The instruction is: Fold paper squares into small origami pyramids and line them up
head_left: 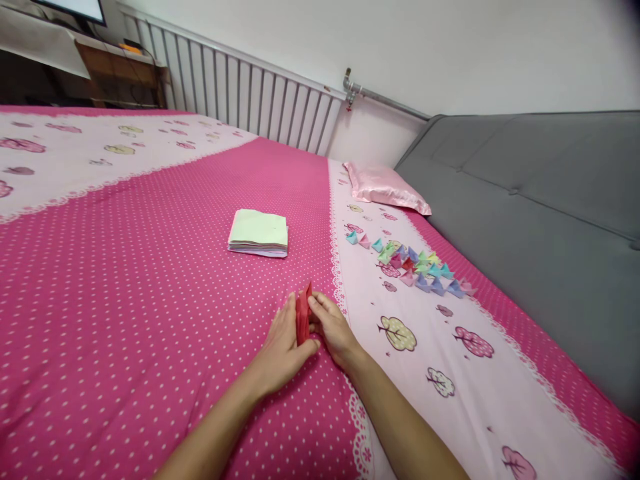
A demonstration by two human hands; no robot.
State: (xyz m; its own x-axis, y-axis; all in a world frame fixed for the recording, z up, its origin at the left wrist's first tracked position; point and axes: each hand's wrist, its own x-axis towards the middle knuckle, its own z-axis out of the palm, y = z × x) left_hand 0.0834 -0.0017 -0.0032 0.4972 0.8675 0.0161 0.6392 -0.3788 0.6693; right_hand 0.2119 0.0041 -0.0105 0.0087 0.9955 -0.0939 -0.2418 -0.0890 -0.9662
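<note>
A folded piece of red paper [303, 316] stands upright between my two hands, just above the pink dotted bedspread [165, 287]. My left hand [284, 343] grips it from the left side, thumb toward me. On its right edge the fingers and thumb of my right hand [331, 328] are closed. Parts of the red paper are hidden behind my fingers. Beyond my hands lies a stack of square coloured paper [259, 228], pale green on top. To the right, several small folded paper boats [423, 270] in many colours stand grouped on the bedspread's light strip.
A pink pillow [385, 185] rests against the grey padded headboard [530, 193] on the right. At the back, a white radiator [240, 83] with a pipe [385, 99] runs along the wall. A desk [120, 67] with a monitor [80, 9] stands at far left.
</note>
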